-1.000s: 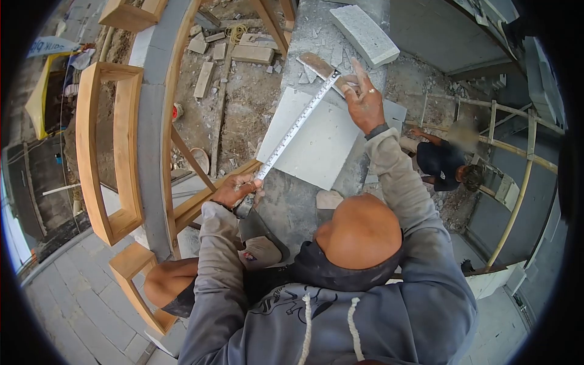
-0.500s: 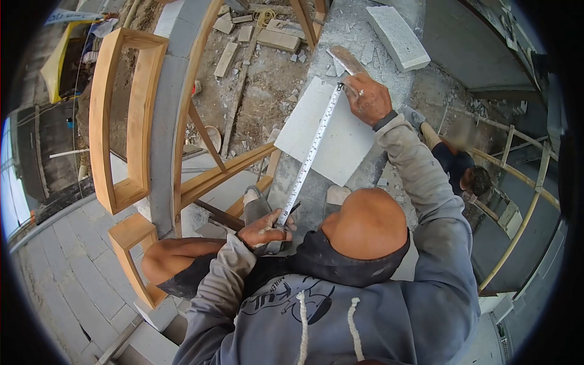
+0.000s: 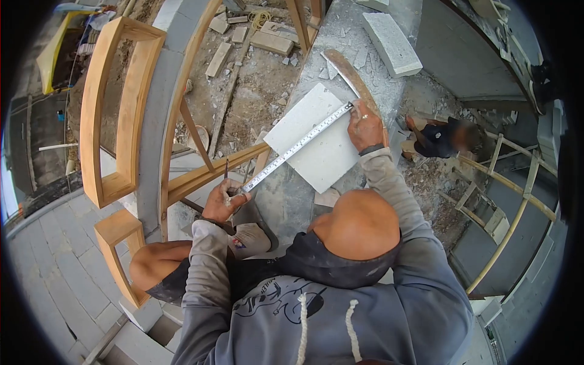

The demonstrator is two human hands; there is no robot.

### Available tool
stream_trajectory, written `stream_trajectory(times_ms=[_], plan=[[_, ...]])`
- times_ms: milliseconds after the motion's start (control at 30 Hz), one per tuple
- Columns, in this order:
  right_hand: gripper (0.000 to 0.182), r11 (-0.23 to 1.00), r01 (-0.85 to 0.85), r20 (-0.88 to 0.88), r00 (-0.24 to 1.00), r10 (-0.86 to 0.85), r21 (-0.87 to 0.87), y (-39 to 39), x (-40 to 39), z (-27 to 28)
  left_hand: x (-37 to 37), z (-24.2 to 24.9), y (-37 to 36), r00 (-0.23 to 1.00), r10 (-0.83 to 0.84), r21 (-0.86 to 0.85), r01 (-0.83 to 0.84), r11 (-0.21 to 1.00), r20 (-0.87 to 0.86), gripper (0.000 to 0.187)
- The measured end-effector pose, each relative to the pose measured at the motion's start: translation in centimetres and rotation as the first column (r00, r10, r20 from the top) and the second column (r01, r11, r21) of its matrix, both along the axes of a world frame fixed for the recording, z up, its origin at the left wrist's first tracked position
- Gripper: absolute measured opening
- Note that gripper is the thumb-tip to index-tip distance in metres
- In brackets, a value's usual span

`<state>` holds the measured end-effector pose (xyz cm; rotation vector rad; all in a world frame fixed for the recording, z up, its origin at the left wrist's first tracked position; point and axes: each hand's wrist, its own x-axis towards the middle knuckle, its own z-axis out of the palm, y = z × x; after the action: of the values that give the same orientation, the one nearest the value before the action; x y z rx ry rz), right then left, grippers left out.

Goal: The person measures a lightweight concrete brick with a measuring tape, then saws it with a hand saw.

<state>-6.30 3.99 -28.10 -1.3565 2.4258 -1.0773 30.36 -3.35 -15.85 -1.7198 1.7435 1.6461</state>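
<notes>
A white tape measure [image 3: 298, 146] stretches diagonally across a pale square block [image 3: 316, 137] lying on the grey ledge. At the tape's lower left end, my left hand [image 3: 225, 201] is closed round it, with a thin dark pencil-like stick poking up from the fingers. My right hand [image 3: 367, 126] pinches the tape's upper end at the block's upper right side. Beside the right hand's fingers is a long curved blade [image 3: 350, 76], its lower end partly hidden by that hand.
A long pale block [image 3: 392, 44] rests farther along the ledge. Wooden frames [image 3: 131, 109] stand at the left. Another person [image 3: 438, 137] crouches below at the right, near bamboo poles [image 3: 514, 234]. Rubble and bricks [image 3: 272, 42] lie on the ground beyond.
My left hand has moved up and left, and my right hand slightly down, so the tape lies flatter across the block. More of the blade shows. The other person has shifted.
</notes>
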Motion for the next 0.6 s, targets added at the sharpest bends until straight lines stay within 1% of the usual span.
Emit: stream_trajectory(times_ms=[33,100,133,167,200,233,267,300,333,367,400,467,500,533,567,600], plan=[[0.021,1.000,-0.015,0.008,1.000,0.015,-0.007,0.3,0.5,0.2,0.6,-0.4,-0.6,1.000,0.015,-0.007,-0.015,1.000,0.008,0.032],[0.016,0.996,-0.016,-0.094,0.996,0.008,-0.082,1.5,1.2,0.8,1.6,-1.6,-0.8,0.992,-0.033,-0.121,0.019,0.993,-0.119,0.031],[0.014,0.993,-0.013,-0.147,0.989,-0.005,-0.120,1.6,1.3,1.1,1.8,-2.2,-0.9,0.993,-0.023,-0.119,0.009,0.993,-0.116,0.031],[0.012,0.981,-0.048,-0.153,0.988,0.019,-0.188,0.9,1.1,1.8,1.9,-2.8,-1.1,0.992,-0.001,-0.148,-0.018,0.989,-0.122,0.030],[0.012,0.982,-0.049,-0.152,0.988,0.021,-0.184,0.2,1.1,2.6,1.8,-3.3,-1.2,0.991,0.018,-0.175,-0.040,0.984,-0.130,0.029],[0.012,0.985,-0.124,-0.208,0.973,0.097,-0.122,-0.8,1.4,4.0,0.9,-2.7,-1.5,0.990,0.103,-0.085,-0.111,0.990,-0.096,0.029],[0.012,0.980,-0.192,-0.261,0.950,0.171,-0.058,-1.8,1.8,4.7,0.3,-2.3,-1.9,0.990,0.097,-0.084,-0.105,0.991,-0.099,0.029],[0.011,0.958,-0.277,-0.281,0.927,0.247,-0.070,-2.7,2.4,4.8,-0.3,-1.9,-2.2,0.990,0.085,-0.081,-0.095,0.992,-0.113,0.029],[0.011,0.958,-0.278,-0.285,0.926,0.248,-0.072,-3.3,2.5,4.4,-0.7,-1.9,-2.6,0.989,0.080,-0.078,-0.090,0.993,-0.126,0.029],[0.011,0.943,-0.332,-0.297,0.904,0.308,-0.031,-3.9,2.9,3.9,-1.0,-2.3,-3.0,0.997,0.024,-0.120,-0.033,0.992,-0.069,0.028],[0.010,0.921,-0.389,-0.305,0.877,0.373,0.008,-4.6,3.4,3.6,-1.4,-2.9,-3.5,0.997,0.038,-0.124,-0.046,0.991,-0.067,0.028],[0.011,0.921,-0.389,-0.300,0.880,0.368,-0.012,-5.4,3.1,3.4,-2.6,-4.3,-4.6,0.996,-0.077,-0.349,0.056,0.936,-0.048,0.030],[0.012,0.932,-0.362,-0.295,0.891,0.344,-0.006,-5.6,2.9,3.2,-3.3,-4.8,-4.9,0.997,-0.068,-0.347,0.048,0.937,-0.044,0.030],[0.012,0.944,-0.331,-0.292,0.902,0.317,0.002,-5.7,2.6,3.0,-4.2,-5.3,-5.0,0.991,-0.105,-0.429,0.058,0.902,-0.087,0.031],[0.014,0.935,-0.355,-0.311,0.888,0.339,0.005,-5.7,2.5,2.8,-4.9,-5.7,-5.2,0.981,-0.145,-0.506,0.062,0.860,-0.127,0.033],[0.014,0.933,-0.360,-0.312,0.885,0.345,0.010,-5.7,2.4,2.8,-5.4,-6.1,-5.6,0.982,-0.140,-0.503,0.056,0.863,-0.130,0.033]])
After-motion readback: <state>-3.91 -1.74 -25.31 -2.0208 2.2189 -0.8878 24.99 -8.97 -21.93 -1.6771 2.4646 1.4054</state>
